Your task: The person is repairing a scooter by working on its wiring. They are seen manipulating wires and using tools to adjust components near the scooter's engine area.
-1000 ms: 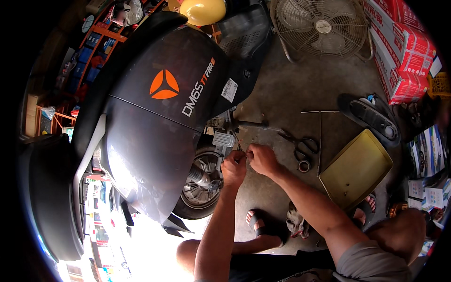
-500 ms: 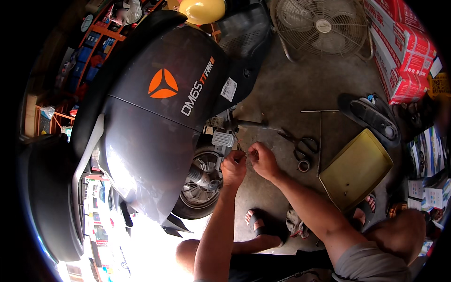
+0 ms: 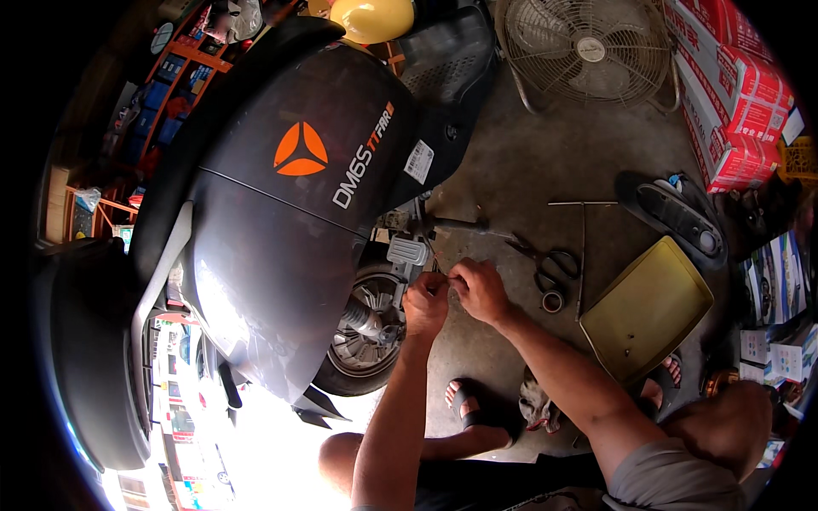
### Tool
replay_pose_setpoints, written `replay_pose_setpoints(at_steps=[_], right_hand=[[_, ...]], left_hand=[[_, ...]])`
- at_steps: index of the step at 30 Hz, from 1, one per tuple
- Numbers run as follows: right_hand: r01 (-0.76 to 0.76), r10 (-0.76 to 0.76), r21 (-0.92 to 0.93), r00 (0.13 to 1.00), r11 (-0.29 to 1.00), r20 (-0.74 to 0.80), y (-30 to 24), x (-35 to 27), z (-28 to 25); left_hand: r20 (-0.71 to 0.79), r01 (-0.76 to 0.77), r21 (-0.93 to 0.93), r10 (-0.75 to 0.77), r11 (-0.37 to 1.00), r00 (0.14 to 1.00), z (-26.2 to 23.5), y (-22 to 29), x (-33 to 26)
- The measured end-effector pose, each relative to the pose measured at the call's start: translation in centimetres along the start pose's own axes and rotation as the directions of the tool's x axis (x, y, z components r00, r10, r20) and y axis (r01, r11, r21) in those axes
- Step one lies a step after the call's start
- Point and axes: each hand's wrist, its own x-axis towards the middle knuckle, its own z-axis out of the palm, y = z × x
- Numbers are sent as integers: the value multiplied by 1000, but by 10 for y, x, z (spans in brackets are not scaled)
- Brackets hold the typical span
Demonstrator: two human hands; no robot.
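My left hand (image 3: 425,301) is closed in a pinch beside the rear wheel (image 3: 369,332) of a dark grey electric scooter (image 3: 273,221). A thin wire (image 3: 435,258) comes down from the scooter's underside to its fingertips. My right hand (image 3: 479,289) is closed too, its thumb and finger touching the left fingertips. What the right fingers pinch is too small and hidden to make out. Just above the hands is a grey ribbed footrest (image 3: 407,251).
On the concrete floor to the right lie black-handled scissors (image 3: 555,269), a tape roll (image 3: 552,301), a T-handled wrench (image 3: 582,247), a yellowish tray (image 3: 648,311) with small parts and a black plastic cover (image 3: 673,217). A floor fan (image 3: 588,51) and red-white boxes (image 3: 737,102) stand beyond.
My right hand has moved slightly left, closing the small gap, so the fingertips of both hands now meet. The view has shifted a little; the scooter and tools lie as before.
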Motion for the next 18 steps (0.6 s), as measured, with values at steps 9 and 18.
replay_pose_setpoints(at_steps=[9, 18], right_hand=[[-879, 672, 471, 391, 70, 629, 29, 17, 22], [-119, 128, 58, 976, 991, -177, 1, -4, 7]], left_hand=[[9, 14, 16, -14, 1000, 1000, 0, 0, -1], [17, 24, -5, -24, 1000, 1000, 2, -2, -2]])
